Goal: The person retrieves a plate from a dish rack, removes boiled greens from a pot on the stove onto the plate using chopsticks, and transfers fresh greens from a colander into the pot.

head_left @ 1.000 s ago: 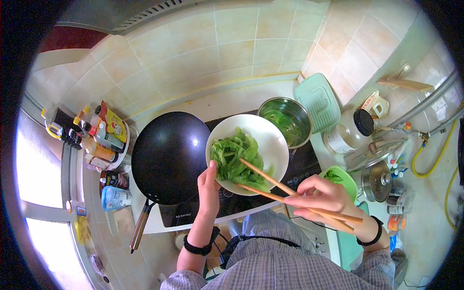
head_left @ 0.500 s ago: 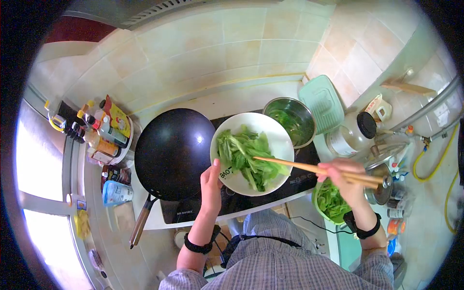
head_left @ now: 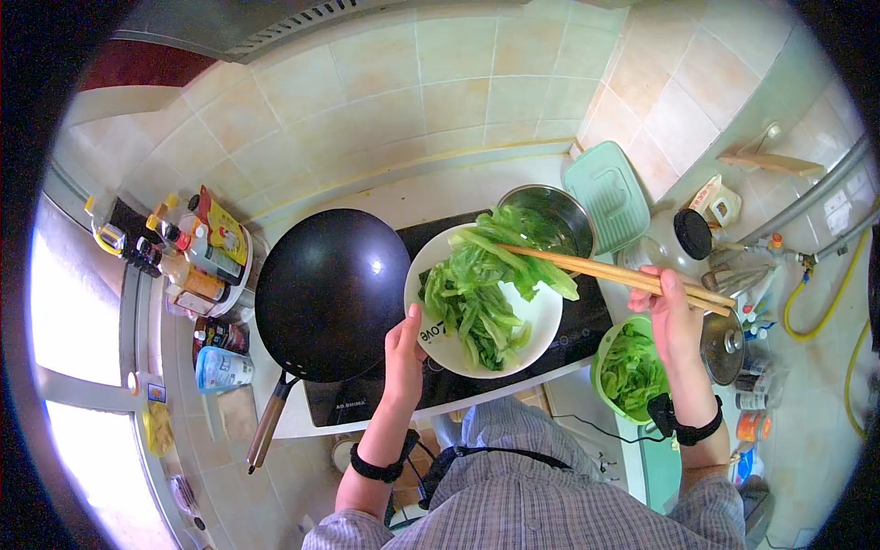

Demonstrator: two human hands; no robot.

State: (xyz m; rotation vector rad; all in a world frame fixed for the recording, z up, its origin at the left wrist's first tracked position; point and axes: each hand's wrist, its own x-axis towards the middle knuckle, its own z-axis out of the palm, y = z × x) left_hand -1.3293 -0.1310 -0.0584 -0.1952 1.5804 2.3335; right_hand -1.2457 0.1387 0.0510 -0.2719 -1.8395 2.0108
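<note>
My left hand (head_left: pixel 404 359) grips the left rim of a white bowl (head_left: pixel 541 321) with "Love" printed on it. Wilted green leaves (head_left: pixel 477 325) lie inside. In my right hand (head_left: pixel 671 312) is a pair of long wooden chopsticks (head_left: pixel 596 268). Their tips hold a clump of leafy greens (head_left: pixel 504 247) over the bowl's upper right rim, partly in front of a steel pot (head_left: pixel 573 215). Some liquid and greens show in that pot. Below my right hand, a green basin (head_left: pixel 599 380) contains more fresh leaves (head_left: pixel 634 371).
A black wok (head_left: pixel 330 293) stands left of the bowl, its handle (head_left: pixel 266 429) jutting toward me. Beneath lies a black cooktop (head_left: pixel 344 410). Bottles (head_left: pixel 197 261) crowd the left corner. A pale green lid (head_left: pixel 610 197), a black-capped jar (head_left: pixel 692 236) and a glass lid (head_left: pixel 724 353) are at right.
The chopsticks have risen and lifted a clump of leaves from the bowl toward the pot. My right hand has moved slightly up and right; the bowl has shifted slightly right.
</note>
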